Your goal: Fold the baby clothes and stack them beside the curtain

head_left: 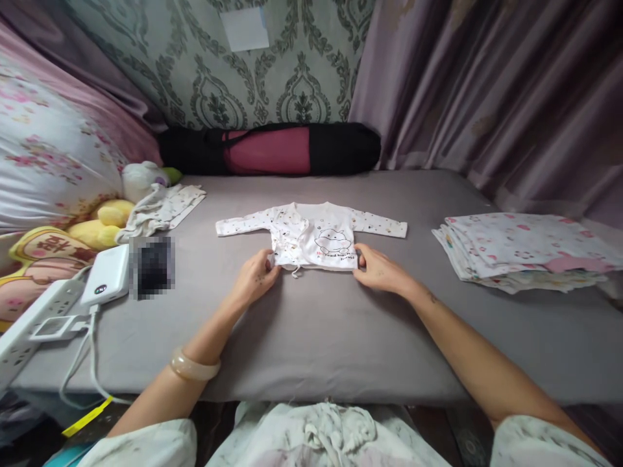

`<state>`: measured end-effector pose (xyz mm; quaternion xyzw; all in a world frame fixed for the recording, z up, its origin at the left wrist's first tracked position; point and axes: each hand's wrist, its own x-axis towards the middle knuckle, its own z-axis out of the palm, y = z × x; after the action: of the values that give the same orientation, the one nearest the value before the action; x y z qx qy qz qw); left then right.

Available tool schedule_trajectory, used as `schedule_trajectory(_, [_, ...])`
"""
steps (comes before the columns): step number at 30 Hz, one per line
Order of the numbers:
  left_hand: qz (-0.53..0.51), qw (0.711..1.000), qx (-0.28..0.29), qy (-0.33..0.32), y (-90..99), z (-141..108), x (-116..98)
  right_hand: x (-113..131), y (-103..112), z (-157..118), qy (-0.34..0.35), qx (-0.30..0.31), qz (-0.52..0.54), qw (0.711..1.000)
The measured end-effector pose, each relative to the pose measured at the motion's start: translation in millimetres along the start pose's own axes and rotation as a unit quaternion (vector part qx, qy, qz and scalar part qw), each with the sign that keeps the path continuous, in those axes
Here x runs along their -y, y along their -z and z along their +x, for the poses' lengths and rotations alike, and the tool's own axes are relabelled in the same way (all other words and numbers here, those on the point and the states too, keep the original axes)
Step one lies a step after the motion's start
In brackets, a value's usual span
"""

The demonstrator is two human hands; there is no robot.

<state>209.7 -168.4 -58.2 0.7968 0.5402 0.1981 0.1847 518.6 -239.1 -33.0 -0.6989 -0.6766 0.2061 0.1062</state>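
Dark thing point(154, 267) at left pixelated, unreadable; power bank point(106, 274) beside it. Pillow point(46, 139) and power strip point(41, 327) cut off by left edge. Left hand point(257, 275) and right hand point(379, 268) pinch near corners of shirt point(311, 241), fingertips partly hidden. Shirt flat on grey sheet point(311, 344), sleeves spread. Clothes pile point(520, 250) well apart at right; long bag point(267, 152) behind.

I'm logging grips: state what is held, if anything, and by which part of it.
A small white shirt, pinched at its lower corners: the left hand has the left one, the right hand the right one.
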Motion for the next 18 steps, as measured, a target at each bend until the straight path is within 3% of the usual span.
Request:
schedule_trajectory(7, [-0.039,0.995,-0.02,0.091,-2.8,5.6,-21.2,30.2,-14.7,-5.0,-0.063,-0.058,-0.116,0.99])
schedule_trajectory(13, [0.015,0.996,-0.031,0.082,-7.4,11.2,-18.1,33.5,-20.6,-2.0,-0.088,-0.037,-0.169,0.981])
schedule_trajectory(18, [0.107,0.994,-0.013,0.034,3.1,0.3,-6.4,33.0,-13.1,-1.7,-0.094,-0.013,-0.173,0.98])
